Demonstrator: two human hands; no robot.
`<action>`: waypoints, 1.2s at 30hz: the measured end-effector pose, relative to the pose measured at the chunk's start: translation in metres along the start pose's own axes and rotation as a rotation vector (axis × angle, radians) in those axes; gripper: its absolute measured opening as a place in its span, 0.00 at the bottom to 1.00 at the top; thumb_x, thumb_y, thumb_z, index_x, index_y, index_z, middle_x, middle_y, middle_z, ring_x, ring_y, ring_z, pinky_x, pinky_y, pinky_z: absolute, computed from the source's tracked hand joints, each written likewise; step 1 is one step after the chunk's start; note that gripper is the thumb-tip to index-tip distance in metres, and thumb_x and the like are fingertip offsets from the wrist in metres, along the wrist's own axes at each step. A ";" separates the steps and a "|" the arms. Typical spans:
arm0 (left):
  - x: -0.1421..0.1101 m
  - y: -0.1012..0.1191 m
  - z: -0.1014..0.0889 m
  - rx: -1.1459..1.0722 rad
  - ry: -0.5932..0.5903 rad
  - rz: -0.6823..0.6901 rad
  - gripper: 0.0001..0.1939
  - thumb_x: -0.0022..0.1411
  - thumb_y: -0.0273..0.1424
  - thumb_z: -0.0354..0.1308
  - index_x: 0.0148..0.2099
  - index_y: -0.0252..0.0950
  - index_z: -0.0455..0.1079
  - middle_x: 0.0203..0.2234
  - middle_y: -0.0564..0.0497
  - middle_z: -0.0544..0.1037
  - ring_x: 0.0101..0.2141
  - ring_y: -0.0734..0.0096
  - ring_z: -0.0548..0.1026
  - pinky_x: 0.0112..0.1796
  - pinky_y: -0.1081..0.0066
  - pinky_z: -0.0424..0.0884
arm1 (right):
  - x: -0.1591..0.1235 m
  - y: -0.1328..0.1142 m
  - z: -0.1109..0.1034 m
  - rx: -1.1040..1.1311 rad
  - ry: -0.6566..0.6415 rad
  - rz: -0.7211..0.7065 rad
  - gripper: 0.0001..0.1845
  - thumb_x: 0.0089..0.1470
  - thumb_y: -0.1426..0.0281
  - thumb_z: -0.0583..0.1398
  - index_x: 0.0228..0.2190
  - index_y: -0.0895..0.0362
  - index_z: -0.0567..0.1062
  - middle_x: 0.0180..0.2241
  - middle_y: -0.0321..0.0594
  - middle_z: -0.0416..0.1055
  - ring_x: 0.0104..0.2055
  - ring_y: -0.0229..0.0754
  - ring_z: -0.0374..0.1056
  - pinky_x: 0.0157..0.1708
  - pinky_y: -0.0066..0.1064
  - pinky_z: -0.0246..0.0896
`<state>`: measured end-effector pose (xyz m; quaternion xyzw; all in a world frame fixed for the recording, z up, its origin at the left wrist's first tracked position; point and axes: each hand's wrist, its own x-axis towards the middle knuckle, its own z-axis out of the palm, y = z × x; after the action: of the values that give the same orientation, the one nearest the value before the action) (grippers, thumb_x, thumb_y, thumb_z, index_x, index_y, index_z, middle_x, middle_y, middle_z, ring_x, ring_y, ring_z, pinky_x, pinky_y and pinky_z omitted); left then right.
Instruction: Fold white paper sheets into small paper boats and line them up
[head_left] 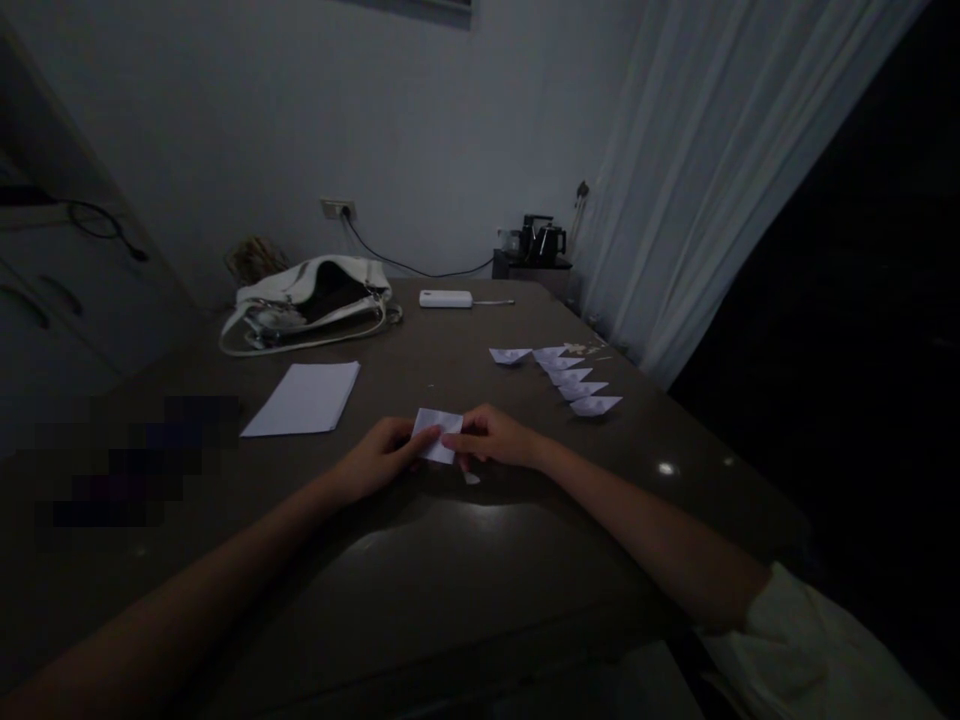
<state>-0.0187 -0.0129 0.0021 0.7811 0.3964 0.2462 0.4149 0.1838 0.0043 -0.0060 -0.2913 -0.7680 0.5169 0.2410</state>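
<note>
Between my hands is a small folded square of white paper, lifted just above the dark table. My left hand pinches its left side, with the thumb lying across the front. On the other side my right hand grips the right edge, thumb on the paper's face and fingers behind it. Both thumbs nearly meet at the middle of the square. Folded paper boats, several in a slanting row, stand to the right beyond my right hand. One more paper boat sits a little left of that row.
A stack of white paper lies to the left. Behind it rests a white handbag. A white power bank with a short cable is at the back. Small scraps lie by the boats. A pale curtain hangs along the right edge.
</note>
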 end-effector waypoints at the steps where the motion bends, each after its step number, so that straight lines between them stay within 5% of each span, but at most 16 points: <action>1: 0.000 -0.001 0.000 0.008 0.005 0.002 0.26 0.61 0.50 0.45 0.26 0.31 0.65 0.18 0.55 0.65 0.20 0.76 0.63 0.21 0.77 0.58 | 0.000 0.001 0.000 -0.009 -0.009 -0.001 0.23 0.52 0.53 0.57 0.27 0.63 0.73 0.19 0.35 0.68 0.15 0.27 0.54 0.15 0.20 0.46; 21: -0.001 0.006 0.000 -0.033 -0.127 -0.021 0.25 0.64 0.45 0.43 0.30 0.32 0.70 0.22 0.52 0.72 0.23 0.73 0.68 0.27 0.75 0.64 | 0.001 0.001 0.007 0.073 0.096 -0.072 0.25 0.60 0.59 0.48 0.21 0.62 0.70 0.17 0.36 0.67 0.16 0.29 0.58 0.17 0.22 0.50; 30: -0.001 0.004 0.000 -0.093 -0.102 -0.043 0.25 0.64 0.46 0.43 0.29 0.31 0.70 0.20 0.52 0.71 0.22 0.73 0.67 0.26 0.75 0.63 | 0.002 0.005 0.011 0.043 0.177 -0.106 0.28 0.59 0.53 0.46 0.22 0.61 0.69 0.18 0.36 0.66 0.17 0.30 0.58 0.17 0.21 0.52; 36: -0.001 0.005 -0.001 -0.055 -0.070 -0.001 0.26 0.62 0.47 0.44 0.27 0.32 0.69 0.19 0.53 0.70 0.22 0.74 0.66 0.25 0.75 0.63 | -0.002 -0.004 0.007 -0.108 0.011 -0.079 0.26 0.57 0.54 0.52 0.26 0.64 0.74 0.19 0.36 0.67 0.17 0.29 0.56 0.17 0.21 0.49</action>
<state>-0.0177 -0.0156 0.0070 0.7772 0.3752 0.2293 0.4501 0.1799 -0.0026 -0.0048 -0.2759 -0.8044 0.4633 0.2493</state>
